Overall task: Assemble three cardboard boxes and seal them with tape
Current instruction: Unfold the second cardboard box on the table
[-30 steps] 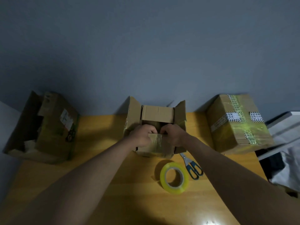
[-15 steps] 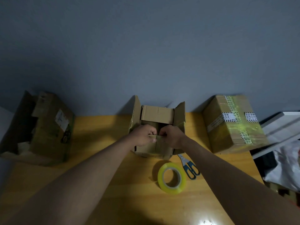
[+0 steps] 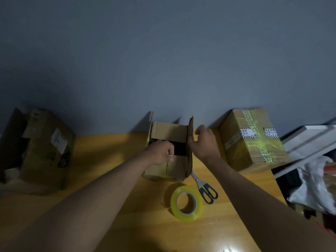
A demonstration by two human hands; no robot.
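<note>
A small open cardboard box (image 3: 163, 169) stands mid-table with its flaps up and a dark opening showing. My left hand (image 3: 161, 152) grips the near flap at the box's front edge. My right hand (image 3: 203, 142) is against the upright right flap (image 3: 190, 142), thumb at its edge, fingers loosely curled. A yellowish tape roll (image 3: 186, 202) stands on edge in front of the box. Blue-handled scissors (image 3: 205, 188) lie beside the roll. A taped, sealed box (image 3: 252, 140) sits at the right. A larger open box (image 3: 43, 148) sits at the left.
The wooden table (image 3: 109, 153) backs onto a grey wall. Beyond its right edge are a white board (image 3: 309, 139) and white plastic bags (image 3: 312, 186).
My right hand left the near flap and moved right to the box's right flap. The near flap has come down, exposing the dark opening. My left hand stays on the front edge.
</note>
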